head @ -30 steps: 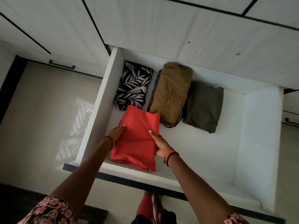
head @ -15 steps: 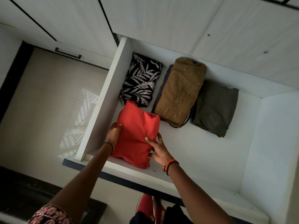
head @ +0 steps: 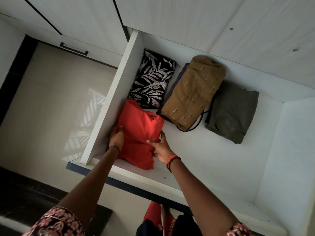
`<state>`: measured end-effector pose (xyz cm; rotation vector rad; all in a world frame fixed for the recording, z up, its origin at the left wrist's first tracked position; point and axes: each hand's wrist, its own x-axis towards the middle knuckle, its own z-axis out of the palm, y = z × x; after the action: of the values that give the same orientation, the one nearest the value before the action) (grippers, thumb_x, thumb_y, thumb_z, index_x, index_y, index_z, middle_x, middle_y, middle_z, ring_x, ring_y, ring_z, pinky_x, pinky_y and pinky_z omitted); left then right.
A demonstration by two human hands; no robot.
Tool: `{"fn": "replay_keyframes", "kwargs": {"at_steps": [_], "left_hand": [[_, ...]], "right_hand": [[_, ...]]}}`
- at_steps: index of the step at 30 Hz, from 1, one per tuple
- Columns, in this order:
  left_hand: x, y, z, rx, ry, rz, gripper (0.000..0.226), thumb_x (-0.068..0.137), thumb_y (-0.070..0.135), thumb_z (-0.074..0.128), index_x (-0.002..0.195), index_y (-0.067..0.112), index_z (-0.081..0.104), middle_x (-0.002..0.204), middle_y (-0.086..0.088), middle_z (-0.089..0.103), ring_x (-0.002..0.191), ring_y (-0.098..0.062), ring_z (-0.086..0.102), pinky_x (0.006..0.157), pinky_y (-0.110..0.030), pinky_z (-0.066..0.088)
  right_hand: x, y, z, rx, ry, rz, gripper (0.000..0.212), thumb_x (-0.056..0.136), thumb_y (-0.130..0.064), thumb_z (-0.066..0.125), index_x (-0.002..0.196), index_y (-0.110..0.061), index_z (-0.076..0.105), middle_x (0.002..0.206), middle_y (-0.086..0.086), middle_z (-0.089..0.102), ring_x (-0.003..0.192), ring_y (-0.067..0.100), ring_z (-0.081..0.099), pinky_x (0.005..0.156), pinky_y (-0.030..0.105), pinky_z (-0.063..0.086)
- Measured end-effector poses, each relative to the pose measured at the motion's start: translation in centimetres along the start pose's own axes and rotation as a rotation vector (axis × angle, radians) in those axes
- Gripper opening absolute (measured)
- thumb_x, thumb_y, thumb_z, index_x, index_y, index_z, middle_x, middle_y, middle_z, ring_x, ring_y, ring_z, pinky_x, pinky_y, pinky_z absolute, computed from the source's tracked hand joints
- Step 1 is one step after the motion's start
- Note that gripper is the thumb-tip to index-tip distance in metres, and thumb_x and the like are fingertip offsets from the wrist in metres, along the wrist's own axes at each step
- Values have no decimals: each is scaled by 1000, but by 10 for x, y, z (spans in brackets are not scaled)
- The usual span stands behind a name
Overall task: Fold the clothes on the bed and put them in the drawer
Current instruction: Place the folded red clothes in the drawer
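A folded red garment (head: 139, 133) lies in the front left corner of the open white drawer (head: 221, 167). My left hand (head: 116, 136) grips its left edge against the drawer's side wall, thumb on top. My right hand (head: 162, 149) holds its right edge, thumb on the cloth and fingers curled under it. Behind it lie a folded black leaf-print garment (head: 152, 79), a brown folded garment (head: 192, 92) and a dark olive folded garment (head: 233, 113).
The drawer's left wall (head: 112, 92) and dark front edge (head: 129, 186) bound the red garment. White cupboard doors (head: 187, 19) stand above, another drawer with a black handle (head: 74, 48) to the left. Beige floor (head: 51, 108) lies left.
The red garment has been pushed left and down into the drawer's front left corner, bunching a little. Both hands moved with it and curl round its edges.
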<state>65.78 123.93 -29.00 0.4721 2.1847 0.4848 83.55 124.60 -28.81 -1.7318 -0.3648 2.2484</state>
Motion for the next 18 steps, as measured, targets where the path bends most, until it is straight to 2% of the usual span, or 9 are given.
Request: {"fn": "replay_keyframes", "kwargs": {"at_steps": [4, 5, 7, 8, 10, 12, 13, 15, 18], "left_hand": [[-22, 12, 14, 85, 131, -13, 52, 99, 20, 40, 148, 9, 27, 146, -26, 33, 135, -38, 31, 110, -42, 25], [-34, 18, 17, 96, 205, 67, 52, 96, 16, 42, 147, 8, 30, 144, -27, 34, 133, -39, 33, 109, -43, 26], [-59, 32, 26, 86, 274, 420, 50, 88, 8, 44, 138, 3, 42, 137, -24, 42, 126, -33, 40, 106, -40, 31], [-68, 38, 33, 68, 232, 589, 49, 84, 4, 45, 133, 0, 47, 134, -22, 45, 124, -29, 41, 106, -34, 31], [-77, 55, 48, 25, 64, 724, 41, 84, 0, 44, 125, -3, 51, 125, -20, 51, 119, -26, 44, 104, -25, 29], [-71, 76, 64, 47, -54, 726, 33, 89, 0, 46, 121, -5, 53, 119, -21, 54, 114, -33, 49, 99, -24, 31], [-66, 87, 71, 92, -87, 713, 33, 91, 3, 48, 122, -5, 52, 121, -22, 54, 114, -35, 49, 99, -27, 32], [-53, 108, 86, 279, -132, 656, 43, 96, 19, 47, 133, -3, 44, 131, -23, 49, 122, -37, 45, 104, -34, 30], [-35, 134, 101, 634, -198, 475, 64, 98, 45, 37, 144, 1, 29, 143, -23, 39, 133, -36, 37, 110, -41, 26]], "right_hand": [[-5, -14, -3, -323, 64, -38, 77, 84, -21, 70, 145, -23, 23, 143, 3, 44, 126, 24, 46, 90, 40, 39], [-5, -19, -8, -352, 64, -18, 78, 84, -25, 70, 146, -22, 22, 143, 2, 44, 128, 24, 44, 90, 40, 37], [-6, -32, -24, -319, 66, 52, 85, 82, -37, 71, 148, -21, 20, 145, 4, 40, 130, 25, 40, 92, 44, 38], [-8, -39, -36, -258, 67, 92, 89, 79, -44, 72, 148, -21, 22, 147, 6, 38, 131, 25, 38, 94, 46, 39], [-13, -47, -61, -101, 70, 133, 100, 65, -59, 75, 146, -23, 29, 148, 8, 32, 135, 27, 34, 99, 51, 39], [-16, -54, -84, 5, 112, 93, 111, 51, -69, 77, 144, -26, 34, 150, 9, 29, 137, 29, 32, 102, 55, 38], [-15, -59, -91, 36, 147, 61, 110, 54, -69, 75, 144, -26, 32, 151, 10, 29, 137, 30, 32, 102, 56, 38], [-8, -67, -104, 108, 198, 22, 110, 55, -70, 74, 145, -27, 27, 150, 10, 28, 134, 33, 35, 93, 57, 44], [3, -81, -110, 170, 141, -17, 118, 46, -71, 79, 144, -33, 26, 147, 4, 34, 128, 35, 43, 77, 54, 54]]}}
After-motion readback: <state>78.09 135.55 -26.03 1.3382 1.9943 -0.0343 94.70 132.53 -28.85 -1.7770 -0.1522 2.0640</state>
